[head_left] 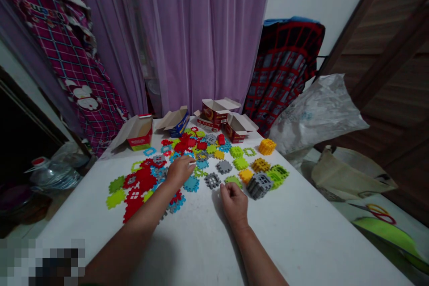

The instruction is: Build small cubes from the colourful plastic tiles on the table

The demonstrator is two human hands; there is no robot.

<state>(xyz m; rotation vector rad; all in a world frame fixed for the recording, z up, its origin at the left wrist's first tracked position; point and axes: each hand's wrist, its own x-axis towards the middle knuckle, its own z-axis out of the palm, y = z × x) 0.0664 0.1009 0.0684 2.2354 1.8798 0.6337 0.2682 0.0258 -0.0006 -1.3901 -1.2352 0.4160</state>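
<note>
My left hand (181,171) reaches over a heap of flat plastic interlocking pieces with notched edges; its fingers are bent together, and what they hold, if anything, cannot be made out. Beneath and beside it lie a blue piece (191,183) and several red pieces (146,180). My right hand (234,203) rests on the table, curled into a loose fist with no piece showing in it. Just ahead of that hand are a green piece (233,181), a grey window piece (212,181) and a plain grey piece (224,167). A grey stack of pieces (259,186) stands to its right.
Along the white table's (284,241) far edge sit open cardboard boxes: a red one (140,133), a blue one (180,124) and maroon ones (214,114). Yellow (267,146) and green stacks (278,175) stand at right. Off the table, scissors (380,213) lie at right.
</note>
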